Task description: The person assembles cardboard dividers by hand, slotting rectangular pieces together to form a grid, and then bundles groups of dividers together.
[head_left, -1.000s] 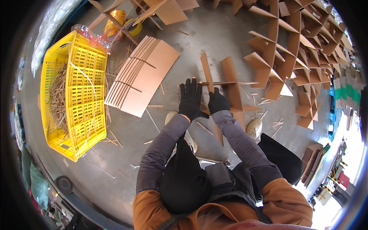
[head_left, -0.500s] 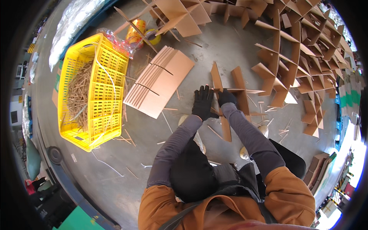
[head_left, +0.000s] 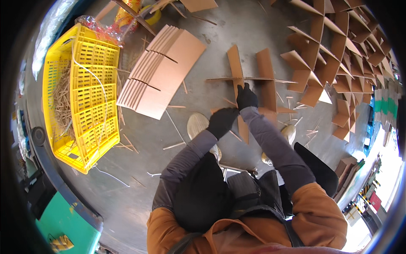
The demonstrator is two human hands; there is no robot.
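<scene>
On the floor ahead of me stands a cardboard divider (head_left: 267, 80), its upright slotted strips crossing each other. My right hand (head_left: 246, 98), in a black glove, is closed on the divider's left lengthwise strip, just on the near side of the far crossing. Lower and to the left, my left hand (head_left: 223, 122), also gloved, is closed at the nearer cross strip. Its fingertips are partly hidden against the cardboard. A fanned stack of flat slotted cardboard strips (head_left: 179, 63) lies to the left of the divider.
A yellow plastic crate (head_left: 95, 97) with thin cardboard scraps stands at left. Many assembled dividers (head_left: 323, 46) fill the far right. Tape rolls (head_left: 127, 15) lie beyond the crate. Loose scraps are scattered on the floor, and my shoes (head_left: 198, 125) flank the divider's near end.
My left hand, spread flat beside the divider before, has come nearer me and closed at the nearer cross strip. A far cross strip now shows extending to the left. The view has shifted.
</scene>
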